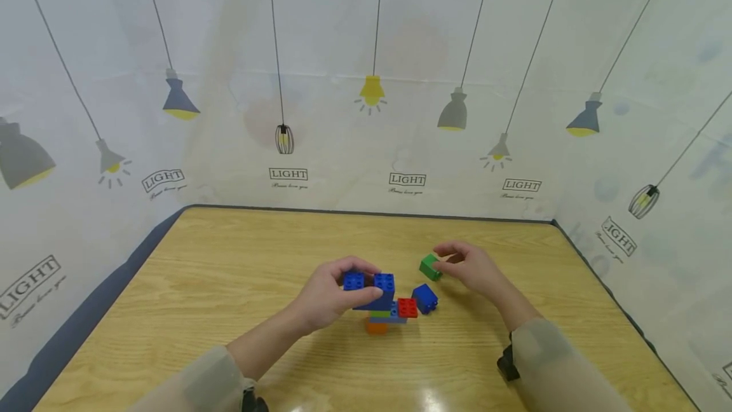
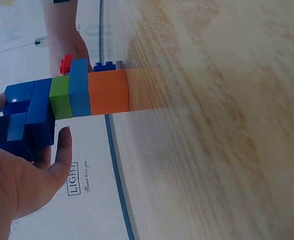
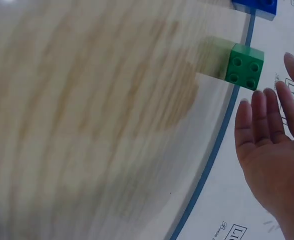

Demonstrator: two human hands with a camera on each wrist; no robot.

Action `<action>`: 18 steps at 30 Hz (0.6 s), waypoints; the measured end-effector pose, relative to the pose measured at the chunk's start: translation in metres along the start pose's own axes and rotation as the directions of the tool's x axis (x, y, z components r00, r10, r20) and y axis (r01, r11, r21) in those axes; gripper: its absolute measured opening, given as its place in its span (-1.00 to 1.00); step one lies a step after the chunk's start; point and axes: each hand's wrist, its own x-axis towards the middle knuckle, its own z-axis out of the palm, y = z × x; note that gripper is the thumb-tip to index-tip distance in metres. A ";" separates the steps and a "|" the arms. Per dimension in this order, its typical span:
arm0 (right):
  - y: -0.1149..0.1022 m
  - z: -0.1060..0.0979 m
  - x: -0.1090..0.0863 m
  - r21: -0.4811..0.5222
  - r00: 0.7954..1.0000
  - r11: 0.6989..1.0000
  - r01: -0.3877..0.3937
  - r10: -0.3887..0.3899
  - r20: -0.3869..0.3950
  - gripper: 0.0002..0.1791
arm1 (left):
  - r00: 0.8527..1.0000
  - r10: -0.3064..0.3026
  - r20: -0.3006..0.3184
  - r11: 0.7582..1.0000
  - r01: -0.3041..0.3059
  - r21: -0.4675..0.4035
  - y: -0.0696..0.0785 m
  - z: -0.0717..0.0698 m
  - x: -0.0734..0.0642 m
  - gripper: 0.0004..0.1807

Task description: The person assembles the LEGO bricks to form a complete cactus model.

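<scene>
In the head view my left hand (image 1: 330,294) grips the blue bricks (image 1: 384,292) at the top of a small stack, thumb on the near side. The left wrist view shows the stack from the side: blue bricks over a lime green brick (image 2: 61,97), a lighter blue brick (image 2: 79,89) and an orange brick (image 2: 108,92) standing on the table. A red brick (image 1: 407,308) sits on the stack's right arm. My right hand (image 1: 471,267) is beside a loose green brick (image 1: 430,267); in the right wrist view its fingers are extended, just apart from that brick.
Between the stack and the green brick, a loose blue brick (image 1: 426,298) lies tipped on its side. The wooden table (image 1: 229,253) has a dark edge at the back, with a printed wall sheet (image 1: 332,138) behind and at both sides.
</scene>
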 end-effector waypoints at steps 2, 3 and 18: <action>0.003 0.001 0.005 -0.005 1.000 1.000 -0.011 0.011 0.011 -0.45 | 1.000 -0.003 0.002 1.000 0.003 0.000 0.000 0.000 0.000 -0.67; 0.005 0.002 0.007 -0.009 1.000 1.000 -0.016 0.016 0.015 -0.44 | 1.000 -0.005 0.003 1.000 0.005 -0.001 -0.001 0.000 0.000 -0.67; 0.016 0.009 0.019 -0.005 0.997 1.000 -0.029 0.029 0.072 -0.44 | 1.000 -0.002 0.015 1.000 0.003 -0.011 -0.002 -0.002 0.002 -0.66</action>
